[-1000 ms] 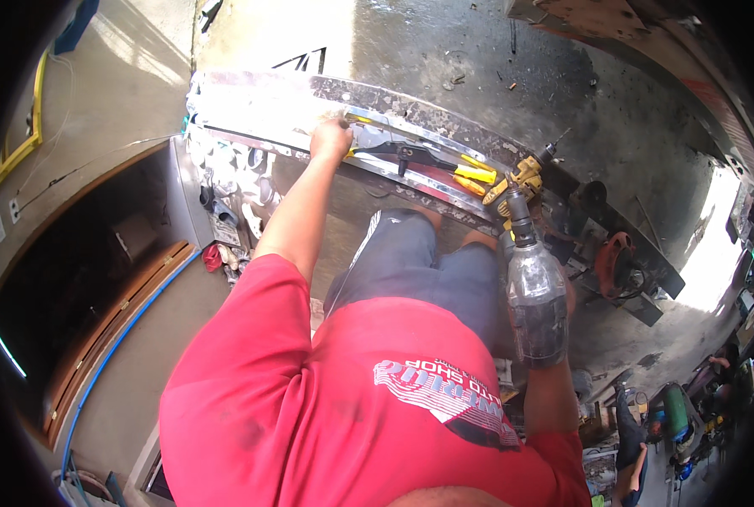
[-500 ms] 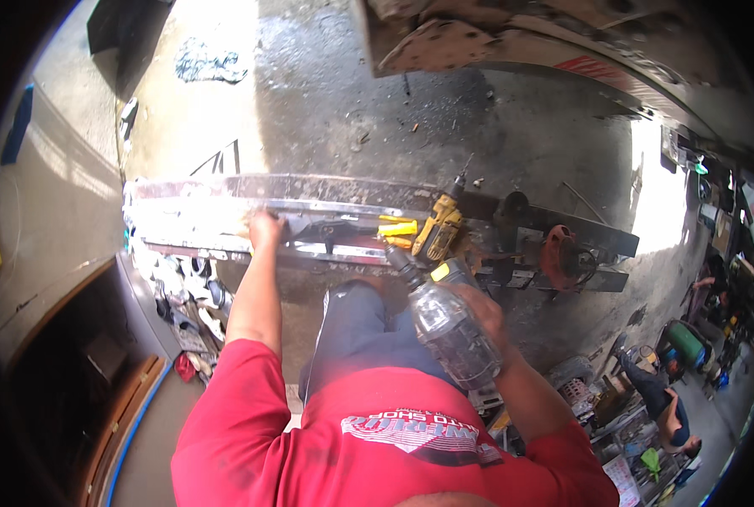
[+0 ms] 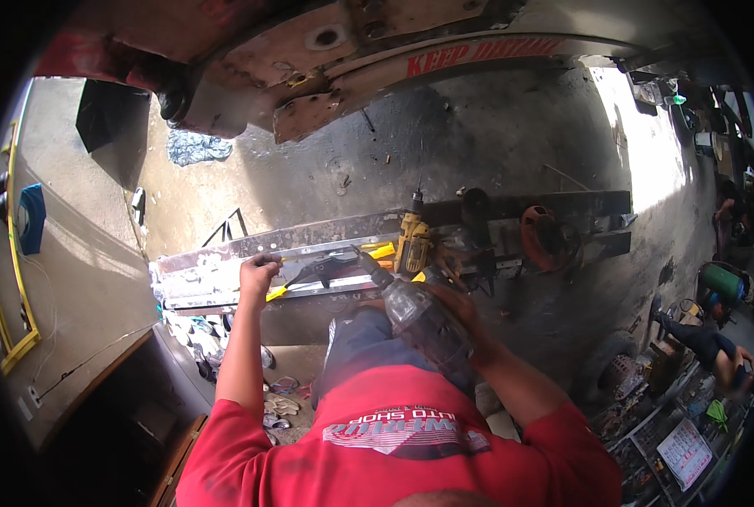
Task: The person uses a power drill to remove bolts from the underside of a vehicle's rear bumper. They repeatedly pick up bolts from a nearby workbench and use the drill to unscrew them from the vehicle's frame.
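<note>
While the person in the red shirt (image 3: 394, 448) looks down, the right hand (image 3: 453, 308) is wrapped around a clear plastic bottle (image 3: 423, 325), held tilted with its dark cap end (image 3: 368, 269) pointing up-left toward the bench (image 3: 250, 245); contents of the bottle cannot be told, it looks clear or near empty. Right forearm comes in from lower right, elbow bent, wrist cocked inward over the lap. Left hand (image 3: 259, 275) is stretched forward, arm nearly straight, fingers curled over the near edge of the long metal bench, gripping it. Just right of that hand, on the bench, lies a black tool with a yellow handle (image 3: 314, 275), close to but apart from the fingers. Further right on the bench stands a yellow cordless drill (image 3: 412, 237), upright, chuck pointing away, with a yellow piece (image 3: 381, 250) beside it. Past the drill sits dark clutter and a round orange-red tool (image 3: 542, 237), well apart from both hands. Below the bench's left end, on the floor, is a scatter of sandals (image 3: 280, 406). A crumpled blue-grey rag (image 3: 195, 148) lies on the concrete floor (image 3: 445, 144) far beyond the bench. Rusty vehicle body (image 3: 326, 51) fills the top. Another person (image 3: 711, 346) crouches at the right edge.
</note>
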Demonstrator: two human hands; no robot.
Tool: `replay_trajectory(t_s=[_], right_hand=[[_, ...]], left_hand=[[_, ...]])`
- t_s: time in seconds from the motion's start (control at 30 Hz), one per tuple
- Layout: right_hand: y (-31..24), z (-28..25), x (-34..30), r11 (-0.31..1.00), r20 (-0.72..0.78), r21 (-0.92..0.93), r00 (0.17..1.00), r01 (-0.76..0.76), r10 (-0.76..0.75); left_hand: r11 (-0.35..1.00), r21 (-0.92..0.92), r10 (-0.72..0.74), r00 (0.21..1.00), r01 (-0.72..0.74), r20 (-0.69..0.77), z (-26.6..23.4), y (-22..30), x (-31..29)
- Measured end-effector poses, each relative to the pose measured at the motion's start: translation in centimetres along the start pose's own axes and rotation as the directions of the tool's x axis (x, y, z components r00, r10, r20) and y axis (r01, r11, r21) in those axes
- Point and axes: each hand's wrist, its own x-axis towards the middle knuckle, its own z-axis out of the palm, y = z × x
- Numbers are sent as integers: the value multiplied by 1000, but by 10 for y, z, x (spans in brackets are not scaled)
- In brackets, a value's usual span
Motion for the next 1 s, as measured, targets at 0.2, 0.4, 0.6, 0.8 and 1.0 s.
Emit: replay_trajectory(t_s=[0.2,0.4,0.6,0.8,1.0], right_hand=[[-16,-16,-9,832,-20,513,965,-214,260],[-11,-43,-5,-60,301,939,722,-339,623],[19,-54,-11,530,-67,821,886,-212,458],[-4,-86,-7,757,-135,640,951,-130,278],[-10,-120,6,623,83,695,901,-359,426]], left_hand=[[970,-225,148,954,-88,262,96,175,-99],[953,-284,264,753,-107,602,173,278,-136],[942,-281,331,657,-185,677,201,305,-137],[947,-112,288,639,-302,713,208,327,-138],[887,136,165,579,-441,798,214,361,-142]])
